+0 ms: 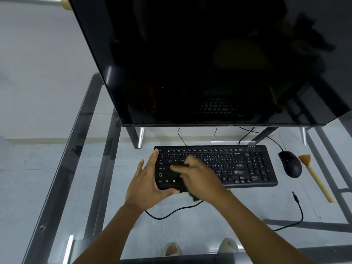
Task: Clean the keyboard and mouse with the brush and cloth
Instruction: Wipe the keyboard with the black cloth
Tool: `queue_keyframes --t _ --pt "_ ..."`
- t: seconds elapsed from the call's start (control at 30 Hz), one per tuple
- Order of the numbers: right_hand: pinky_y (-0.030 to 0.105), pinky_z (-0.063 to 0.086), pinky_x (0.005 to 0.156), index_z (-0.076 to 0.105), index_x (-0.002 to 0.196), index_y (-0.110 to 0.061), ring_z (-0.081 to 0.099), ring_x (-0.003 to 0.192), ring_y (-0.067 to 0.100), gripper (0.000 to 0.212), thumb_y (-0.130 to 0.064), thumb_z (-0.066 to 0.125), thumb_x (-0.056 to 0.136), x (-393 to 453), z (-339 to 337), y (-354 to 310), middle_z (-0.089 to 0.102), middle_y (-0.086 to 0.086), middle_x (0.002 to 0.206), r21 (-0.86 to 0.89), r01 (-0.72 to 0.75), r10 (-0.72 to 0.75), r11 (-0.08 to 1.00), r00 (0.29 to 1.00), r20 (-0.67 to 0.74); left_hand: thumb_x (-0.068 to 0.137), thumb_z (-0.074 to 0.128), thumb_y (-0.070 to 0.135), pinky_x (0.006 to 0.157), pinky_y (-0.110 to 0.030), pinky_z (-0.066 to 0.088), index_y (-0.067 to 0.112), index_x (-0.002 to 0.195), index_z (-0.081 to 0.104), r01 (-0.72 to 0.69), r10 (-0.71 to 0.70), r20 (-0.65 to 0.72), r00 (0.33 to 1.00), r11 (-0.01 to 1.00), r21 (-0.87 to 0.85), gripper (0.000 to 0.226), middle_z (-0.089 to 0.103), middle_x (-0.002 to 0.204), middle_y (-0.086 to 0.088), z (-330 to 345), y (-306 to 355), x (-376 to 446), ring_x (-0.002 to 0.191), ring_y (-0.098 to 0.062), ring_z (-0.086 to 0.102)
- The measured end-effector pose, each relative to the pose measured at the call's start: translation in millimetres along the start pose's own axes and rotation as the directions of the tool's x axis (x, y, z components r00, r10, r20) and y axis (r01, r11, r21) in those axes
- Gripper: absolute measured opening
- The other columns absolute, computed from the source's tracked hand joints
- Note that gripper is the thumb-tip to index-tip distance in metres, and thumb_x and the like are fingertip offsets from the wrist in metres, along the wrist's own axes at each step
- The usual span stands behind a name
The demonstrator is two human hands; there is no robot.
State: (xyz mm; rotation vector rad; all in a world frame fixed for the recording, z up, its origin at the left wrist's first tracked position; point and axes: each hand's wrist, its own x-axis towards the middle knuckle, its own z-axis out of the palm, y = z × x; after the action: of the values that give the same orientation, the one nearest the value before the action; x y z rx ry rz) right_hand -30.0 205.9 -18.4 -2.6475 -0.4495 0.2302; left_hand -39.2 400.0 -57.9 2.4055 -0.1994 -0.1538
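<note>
We look down on a glass tabletop (91, 168) with a dark metal frame, pale floor tiles showing through it. The black keyboard (238, 164) lies flat near the middle of the glass and serves as our landmark.

Behind the keyboard stands a large dark monitor (209, 63), switched off, with a faint reflection of the keys in its screen.

Our left hand (146, 183) grips the keyboard's left end, fingers curled up along the far edge and thumb hooked under the near edge.

Our right hand (198, 178) lies over the left part of the keys, blurred by motion. Its fingers are curled onto a black cloth (182, 185), pressed against the keys; a corner of the cloth hangs past the keyboard's near edge. We cannot tell exactly how the fingers pinch it.

Just right of the keyboard sits a black mouse (290, 163), its cord running back behind the keyboard. Right of the mouse, close beside it, lies the brush (314, 176), flat on the glass, its tan bristles toward the monitor and its pale wooden handle pointing toward us.

In front of the keyboard a loose black cable (299, 206) curves across the glass, its plug end free.

Below the glass, nearest us, we see two feet in pale slippers (228, 245).
</note>
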Motion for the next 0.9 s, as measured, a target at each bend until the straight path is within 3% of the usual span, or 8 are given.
queue_keyframes --t 0.13,0.23,0.4,0.53,0.63,0.77,0.83,0.9 --pt "0.041 0.056 0.074 0.062 0.118 -0.034 0.061 0.086 0.029 0.024 -0.033 0.053 0.095 0.5 7.0 9.8 0.058 0.008 0.106 0.055 -0.384 0.387 0.922 0.901 -0.197 0.057 0.073 0.072 0.116 -0.029 0.005 0.036 0.148 -0.013 0.028 -0.028 -0.009 1.0 0.999 0.021 0.131 0.019 0.155 0.017 -2.8 7.8 -2.1 0.137 0.002 -0.004" --pt "0.047 0.053 0.077 0.05 0.088 -0.031 0.065 0.08 0.022 0.035 -0.066 0.049 0.085 10.6 26.7 -32.5 0.066 -0.002 0.087 0.17 -0.325 0.343 0.93 0.935 -0.087 0.062 0.068 0.073 0.12 -0.031 0.005 0.028 0.151 -0.008 -0.023 0.023 -0.016 1.0 0.999 0.029 0.126 0.021 0.155 0.015 -1.2 6.2 -2.1 0.134 0.014 0.007" --pt "0.035 0.052 0.079 0.057 0.125 -0.034 0.051 0.081 0.011 0.029 -0.03 0.046 0.098 13.4 10.8 -7.1 0.049 -0.003 0.113 0.068 -0.273 0.278 0.96 0.955 -0.099 0.061 0.075 0.066 0.119 -0.036 0.012 0.031 0.149 -0.007 -0.009 0.009 0.003 1.0 1.0 -0.001 0.125 0.022 0.151 0.018 -5.6 9.4 -2.5 0.123 0.029 -0.012" --pt "0.034 0.057 0.077 0.055 0.136 -0.024 0.046 0.077 0.014 0.041 -0.016 0.057 0.095 -11.0 -11.3 46.2 0.046 0.006 0.109 0.053 -0.4 0.398 0.915 0.875 -0.276 0.071 0.058 0.077 0.12 -0.044 0.005 0.027 0.151 -0.008 -0.06 0.059 0.007 0.998 0.993 0.097 0.116 0.012 0.159 0.008 -2.7 3.6 -6.7 0.145 -0.004 0.0" --pt "0.028 0.048 0.087 0.049 0.138 -0.031 0.054 0.101 0.025 0.042 -0.023 0.048 0.098 -20.2 -11.3 34.9 0.046 0.009 0.126 0.054 -0.408 0.411 0.912 0.901 -0.141 0.093 0.034 0.061 0.118 -0.047 -0.001 0.015 0.153 0.0 -0.122 0.139 -0.066 0.988 0.97 0.211 0.082 0.009 0.16 0.001 8.1 14.6 -2.0 0.147 -0.013 0.0" --pt "0.035 0.056 0.072 0.058 0.095 -0.034 0.06 0.069 0.011 0.032 -0.063 0.053 0.084 -35.6 7.1 14.4 0.062 -0.007 0.087 0.004 -0.219 0.218 0.976 0.969 -0.12 0.101 0.025 0.039 0.118 -0.044 0.004 0.014 0.151 0.021 -0.228 0.261 -0.09 0.961 0.935 0.273 0.056 0.016 0.159 0.0 26.2 50.9 35.8 0.147 -0.013 0.004" --pt "0.007 0.044 0.071 0.059 0.111 -0.037 0.052 0.076 -0.006 0.038 -0.06 0.04 0.088 -45.0 1.0 27.0 0.052 -0.021 0.092 -0.059 -0.198 0.188 0.978 0.971 -0.145 0.101 0.021 0.04 0.119 -0.04 0.004 0.015 0.15 0.026 -0.266 0.281 -0.004 0.96 0.913 0.309 0.055 0.018 0.158 0.001 35.4 59.8 55.3 0.147 -0.012 0.004" --pt "0.01 0.041 0.077 0.052 0.133 -0.034 0.051 0.094 0.004 0.038 -0.036 0.039 0.097 -59.4 -3.3 51.3 0.049 -0.011 0.114 0.037 -0.367 0.365 0.929 0.897 -0.251 0.1 0.016 0.045 0.119 -0.039 0.004 0.017 0.15 0.025 -0.301 0.29 0.086 0.953 0.887 0.351 0.058 0.021 0.157 0.002 47.5 62.9 66.8 0.146 -0.011 0.004"
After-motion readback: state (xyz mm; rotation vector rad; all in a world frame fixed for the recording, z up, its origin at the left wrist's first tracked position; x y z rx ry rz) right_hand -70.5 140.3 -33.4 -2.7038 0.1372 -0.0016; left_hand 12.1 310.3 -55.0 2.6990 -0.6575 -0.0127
